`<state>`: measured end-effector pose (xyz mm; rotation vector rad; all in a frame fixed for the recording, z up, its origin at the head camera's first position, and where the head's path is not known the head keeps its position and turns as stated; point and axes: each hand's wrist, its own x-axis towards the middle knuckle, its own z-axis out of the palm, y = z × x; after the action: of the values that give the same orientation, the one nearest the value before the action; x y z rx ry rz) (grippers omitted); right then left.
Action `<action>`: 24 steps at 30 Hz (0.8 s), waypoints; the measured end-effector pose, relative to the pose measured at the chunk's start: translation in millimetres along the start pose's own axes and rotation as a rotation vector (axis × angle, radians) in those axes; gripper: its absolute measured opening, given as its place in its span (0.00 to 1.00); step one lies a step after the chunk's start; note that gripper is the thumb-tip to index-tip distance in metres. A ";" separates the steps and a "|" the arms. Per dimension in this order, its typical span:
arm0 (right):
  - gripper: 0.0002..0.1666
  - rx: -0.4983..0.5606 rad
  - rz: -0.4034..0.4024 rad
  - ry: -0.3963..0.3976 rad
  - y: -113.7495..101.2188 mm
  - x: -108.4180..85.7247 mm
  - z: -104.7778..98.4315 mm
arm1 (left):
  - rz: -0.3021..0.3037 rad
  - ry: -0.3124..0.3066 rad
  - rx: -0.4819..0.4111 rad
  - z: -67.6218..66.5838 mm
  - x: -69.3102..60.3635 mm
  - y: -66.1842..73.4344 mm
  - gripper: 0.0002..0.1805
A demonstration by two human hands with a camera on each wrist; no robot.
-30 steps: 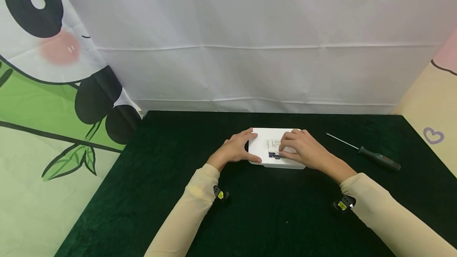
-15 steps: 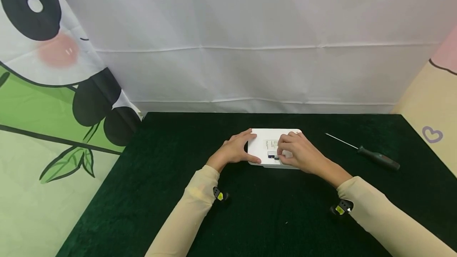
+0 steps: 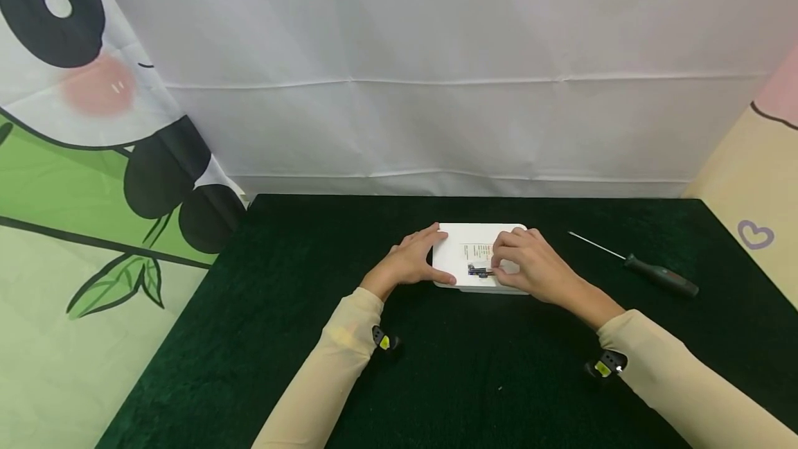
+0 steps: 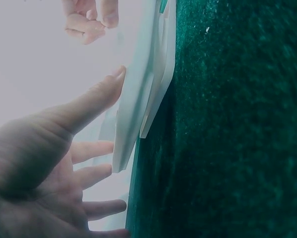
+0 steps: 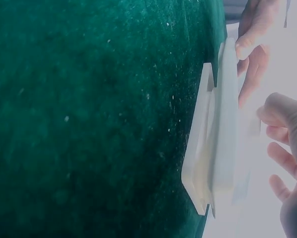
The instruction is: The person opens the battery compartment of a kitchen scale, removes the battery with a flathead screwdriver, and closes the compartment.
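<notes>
A flat white device with rounded corners lies on the dark green cloth, printed text on its upper face. Below the text is a small slot with dark, narrow pieces that look like batteries. My left hand grips the device's left end, thumb at the near corner and fingers toward the far one; the left wrist view shows the thumb on its edge. My right hand hovers over the right half with bent fingers, thumb and fingertips at the slot's right end. Glare in the right wrist view hides whether its fingers pinch anything.
A screwdriver with a dark handle lies to the right of the device, its shaft pointing to the back left. The green cloth covers the table. A white curtain hangs behind it.
My right hand shifts a little left over the slot, then back right, so more of the dark pieces shows than half a second ago. The left hand and device stay put.
</notes>
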<state>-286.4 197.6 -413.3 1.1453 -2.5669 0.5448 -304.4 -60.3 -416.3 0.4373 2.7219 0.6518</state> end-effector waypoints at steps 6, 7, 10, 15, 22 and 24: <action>0.05 -0.068 0.002 0.033 11.6 -10.9 -8.1 | -0.002 -0.001 0.002 0.2 1.8 0.0 0.50; 0.06 -0.080 0.004 0.040 15.1 -14.1 -10.0 | -0.001 -0.003 0.001 0.6 2.4 0.2 0.50; 0.07 -0.113 0.014 0.057 26.1 -24.6 -15.9 | 0.003 -0.010 -0.007 1.6 4.1 0.5 0.50; 0.10 -0.151 0.028 0.082 42.7 -45.0 -25.9 | 0.004 -0.012 -0.019 3.2 5.9 1.4 0.50; 0.11 -0.197 0.037 0.117 63.1 -73.1 -37.3 | 0.009 -0.002 -0.014 3.5 6.8 0.7 0.50; 0.10 -0.214 0.041 0.109 67.7 -79.8 -38.5 | 0.016 0.003 -0.015 3.1 5.9 0.3 0.50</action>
<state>-282.2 308.4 -425.9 0.9661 -2.4890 0.3216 -308.5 -56.7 -420.1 0.4559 2.7171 0.6775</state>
